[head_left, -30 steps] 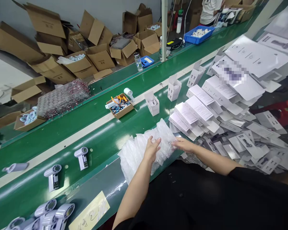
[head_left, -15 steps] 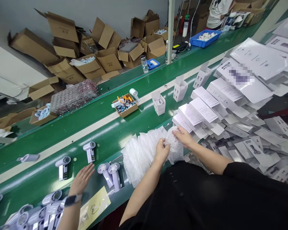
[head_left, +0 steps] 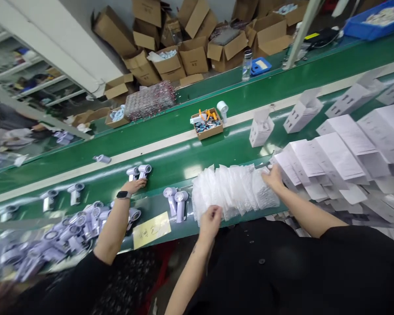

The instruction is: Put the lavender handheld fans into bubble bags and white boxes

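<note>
Fanned in an overlapping row on the table: bubble-wrap bags. Reaching to their right end with the right hand, thumb and fingers narrowly parted; grip unclear. At the near edge, left hand curled narrow, with contact impossible to tell. Just left of the bags, two handheld fans; farther left, near more fans, a co-worker's fingers. Rightward, white boxes.

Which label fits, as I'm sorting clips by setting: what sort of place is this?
Most likely a packing line in a factory or workshop: there is a long green conveyor-like surface, a heap of matching pale purple handheld devices, and bubble-wrap bags beside many printed white cartons.
</note>
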`<move>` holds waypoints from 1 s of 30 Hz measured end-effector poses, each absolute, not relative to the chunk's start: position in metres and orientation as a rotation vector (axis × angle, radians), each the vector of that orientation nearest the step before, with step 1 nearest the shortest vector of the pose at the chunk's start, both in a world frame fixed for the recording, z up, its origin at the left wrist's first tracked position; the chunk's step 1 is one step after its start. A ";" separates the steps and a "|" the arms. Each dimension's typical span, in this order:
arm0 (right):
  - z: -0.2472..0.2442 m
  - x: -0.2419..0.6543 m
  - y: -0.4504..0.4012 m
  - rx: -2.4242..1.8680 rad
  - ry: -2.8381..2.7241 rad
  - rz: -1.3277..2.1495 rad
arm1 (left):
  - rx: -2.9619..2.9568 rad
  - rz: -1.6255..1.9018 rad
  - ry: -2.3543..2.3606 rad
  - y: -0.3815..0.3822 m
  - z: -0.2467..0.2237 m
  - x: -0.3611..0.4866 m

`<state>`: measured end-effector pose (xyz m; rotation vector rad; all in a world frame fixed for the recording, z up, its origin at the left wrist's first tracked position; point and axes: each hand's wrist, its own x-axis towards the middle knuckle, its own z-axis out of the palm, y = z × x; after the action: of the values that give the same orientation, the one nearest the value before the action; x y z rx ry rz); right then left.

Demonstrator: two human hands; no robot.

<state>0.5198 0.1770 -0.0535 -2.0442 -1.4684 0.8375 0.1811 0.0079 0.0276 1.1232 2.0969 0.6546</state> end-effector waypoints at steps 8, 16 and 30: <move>-0.077 0.494 0.181 -1.902 -1.821 0.782 | 0.743 0.093 2.643 -0.020 -0.020 0.128; -0.001 0.526 0.153 -1.577 -1.503 0.836 | 0.484 0.764 2.438 -0.034 0.004 0.128; 0.053 0.575 0.091 -1.171 -0.388 1.491 | 1.357 0.263 0.987 0.078 -0.001 0.420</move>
<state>0.5754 0.0908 0.0533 -1.1706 -0.3881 1.4905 0.4198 0.0784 -0.0006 1.3569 0.9869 0.2627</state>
